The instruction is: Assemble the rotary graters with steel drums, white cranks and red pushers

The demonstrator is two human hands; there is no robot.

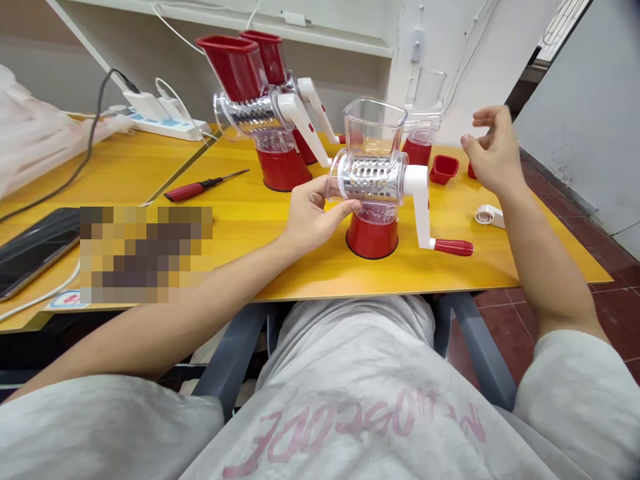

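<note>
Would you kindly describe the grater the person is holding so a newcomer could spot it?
On the yellow table, nearest its front edge, stands a rotary grater gripped by the left hand. Unlike the red-hoppered graters behind, its hopper is clear.

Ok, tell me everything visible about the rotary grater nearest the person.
The rotary grater stands upright on the yellow table, near its front edge. It looks plastic: a red round base, a clear barrel holding a perforated metal-looking drum, an empty clear hopper on top, and a white crank with a red grip hanging down on the right. The left hand grips the barrel's end; the right hand hovers apart.
</note>
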